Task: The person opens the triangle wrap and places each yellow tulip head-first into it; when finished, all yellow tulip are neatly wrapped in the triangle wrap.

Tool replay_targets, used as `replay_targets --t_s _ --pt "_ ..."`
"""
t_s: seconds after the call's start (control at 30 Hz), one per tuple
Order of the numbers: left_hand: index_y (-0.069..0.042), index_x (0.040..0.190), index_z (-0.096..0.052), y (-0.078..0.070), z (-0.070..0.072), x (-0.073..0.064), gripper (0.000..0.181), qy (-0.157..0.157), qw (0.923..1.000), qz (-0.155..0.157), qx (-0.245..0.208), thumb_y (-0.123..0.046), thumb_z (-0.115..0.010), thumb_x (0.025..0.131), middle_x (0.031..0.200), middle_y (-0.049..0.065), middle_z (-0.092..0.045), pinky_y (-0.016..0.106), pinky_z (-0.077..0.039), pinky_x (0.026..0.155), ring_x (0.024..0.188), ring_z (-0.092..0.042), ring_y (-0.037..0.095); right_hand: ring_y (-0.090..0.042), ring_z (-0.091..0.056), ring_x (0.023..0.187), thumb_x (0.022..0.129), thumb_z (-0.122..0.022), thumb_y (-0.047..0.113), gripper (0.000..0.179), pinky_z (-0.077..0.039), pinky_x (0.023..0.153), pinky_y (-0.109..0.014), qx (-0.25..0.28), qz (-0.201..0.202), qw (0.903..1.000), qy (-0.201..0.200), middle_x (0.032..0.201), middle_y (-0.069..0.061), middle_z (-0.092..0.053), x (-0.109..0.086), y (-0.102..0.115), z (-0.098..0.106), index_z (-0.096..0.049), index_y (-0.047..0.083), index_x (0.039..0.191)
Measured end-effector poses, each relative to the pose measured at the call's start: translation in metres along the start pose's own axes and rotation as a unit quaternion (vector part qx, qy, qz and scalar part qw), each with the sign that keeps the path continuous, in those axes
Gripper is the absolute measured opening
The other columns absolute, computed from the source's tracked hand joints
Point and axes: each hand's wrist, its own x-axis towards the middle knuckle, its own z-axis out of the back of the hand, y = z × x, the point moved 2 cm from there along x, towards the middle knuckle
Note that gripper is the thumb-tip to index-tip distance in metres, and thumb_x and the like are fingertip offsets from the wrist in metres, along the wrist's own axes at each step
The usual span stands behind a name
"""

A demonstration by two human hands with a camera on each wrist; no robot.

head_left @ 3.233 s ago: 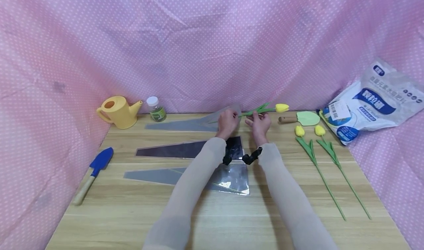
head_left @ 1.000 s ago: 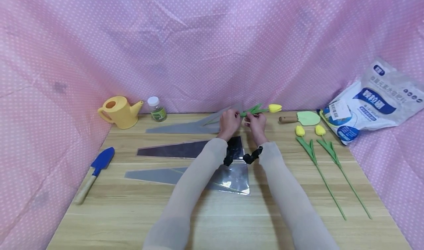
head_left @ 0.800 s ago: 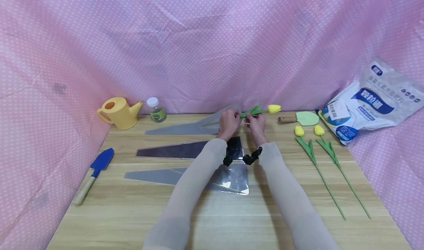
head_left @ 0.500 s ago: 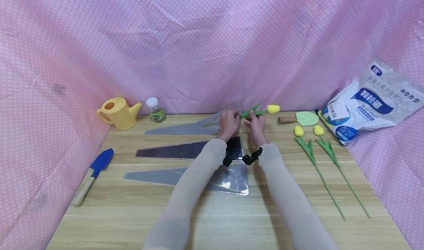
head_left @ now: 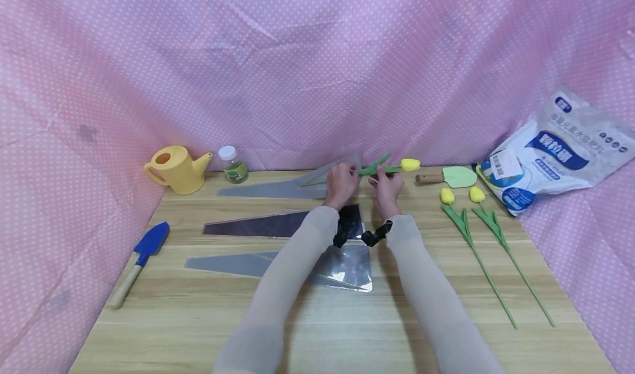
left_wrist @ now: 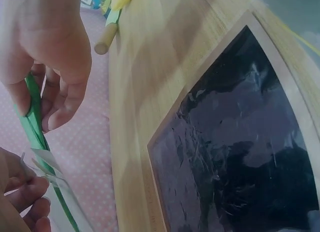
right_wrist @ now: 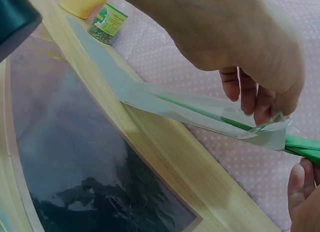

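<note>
Near the table's back edge my left hand (head_left: 341, 184) pinches the mouth of a clear tapered flower sleeve (right_wrist: 210, 119), holding it spread a little. My right hand (head_left: 389, 189) grips a yellow tulip (head_left: 410, 164) by its green leaves (left_wrist: 34, 117), just outside that mouth. The tulip's thin stem (right_wrist: 187, 109) runs inside the sleeve toward its narrow end; the bloom and most of the leaves are outside, pointing right. A dark-looking sleeve (head_left: 263, 225) and another clear sleeve (head_left: 223, 262) lie flat below, partly covered by my left arm.
Two more yellow tulips (head_left: 447, 196) lie at the right, by a green trowel (head_left: 459, 177) and a fertilizer bag (head_left: 560, 148). At the left are a yellow watering can (head_left: 183, 170), a white-capped jar (head_left: 233, 164) and a blue trowel (head_left: 151, 240). A pink dotted cloth (head_left: 317, 76) hangs behind.
Over the three seconds the tulip has slid left, its stem deeper in the sleeve. Within the last half second my right hand has shifted slightly right along it; my left hand stays at the mouth.
</note>
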Motion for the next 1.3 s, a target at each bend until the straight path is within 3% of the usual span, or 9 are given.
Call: replay_targets --t_s 0.17,0.43,0.63,0.8,1.0,1.2,1.3 --pt "-0.014 0.085 -0.078 -0.002 0.002 -0.001 0.015 0.002 0.9999 -0.016 0.004 -0.012 -0.065 0.092 0.086 0.003 -0.077 0.038 -0.055 0.074 0.084 -0.072 0.025 -0.006 -0.066 0.069 0.098 -0.062 0.008 0.004 -0.057 0.063 -0.019 -0.015 0.016 0.9998 0.0 0.089 -0.001 -0.06 0.001 -0.001 -0.003 -0.057 0.009 0.098" --pt "-0.012 0.098 -0.08 -0.006 0.003 -0.002 0.016 -0.008 0.9995 -0.031 -0.002 -0.013 -0.065 0.092 0.097 0.004 -0.079 0.038 -0.057 0.08 0.093 -0.074 0.024 -0.006 -0.066 0.07 0.098 -0.061 0.011 0.007 -0.057 0.063 -0.019 -0.034 0.004 0.9991 0.026 0.088 0.001 -0.06 -0.002 -0.003 -0.009 -0.057 0.006 0.102" --pt "-0.012 0.094 -0.08 -0.005 0.002 -0.002 0.015 -0.028 0.999 -0.035 -0.002 -0.012 -0.065 0.091 0.094 0.003 -0.079 0.038 -0.057 0.078 0.09 -0.073 0.025 -0.007 -0.067 0.069 0.102 -0.056 0.016 0.02 -0.06 0.069 -0.022 0.035 -0.039 0.9982 0.031 0.095 -0.004 -0.061 -0.004 -0.004 -0.007 -0.053 0.005 0.118" --pt "-0.013 0.09 -0.078 -0.004 0.002 -0.003 0.014 -0.03 0.9989 -0.035 -0.001 -0.011 -0.065 0.091 0.091 0.003 -0.078 0.039 -0.057 0.076 0.087 -0.073 0.025 -0.012 -0.069 0.068 0.103 -0.054 0.018 0.013 -0.061 0.067 -0.025 0.087 -0.076 0.9933 0.001 0.097 -0.011 -0.064 -0.005 -0.003 -0.002 -0.051 0.009 0.111" --pt "-0.012 0.089 -0.078 -0.004 0.002 -0.003 0.014 -0.021 0.9991 -0.036 -0.007 -0.011 -0.064 0.093 0.09 0.004 -0.078 0.039 -0.057 0.078 0.086 -0.073 0.024 -0.017 -0.073 0.077 0.104 -0.052 0.021 0.016 -0.06 0.062 -0.024 0.086 -0.074 0.9934 -0.019 0.107 -0.014 -0.066 -0.006 -0.002 0.002 -0.055 0.006 0.111" --pt "-0.012 0.092 -0.078 -0.006 0.002 -0.004 0.013 -0.018 0.9992 -0.035 -0.004 -0.014 -0.065 0.093 0.092 0.004 -0.078 0.037 -0.057 0.079 0.088 -0.073 0.024 -0.012 -0.072 0.071 0.1 -0.059 0.016 0.008 -0.058 0.058 -0.021 0.069 -0.073 0.9948 -0.018 0.084 -0.004 -0.072 -0.007 -0.002 0.002 -0.059 0.009 0.096" --pt "-0.013 0.094 -0.079 -0.008 0.002 -0.004 0.014 -0.018 0.9992 -0.037 0.004 -0.015 -0.065 0.093 0.094 0.004 -0.079 0.037 -0.057 0.079 0.089 -0.073 0.024 -0.009 -0.07 0.066 0.1 -0.06 0.016 0.007 -0.059 0.061 -0.022 0.058 -0.082 0.995 -0.005 0.075 0.001 -0.07 -0.007 -0.003 0.0 -0.06 0.01 0.096"
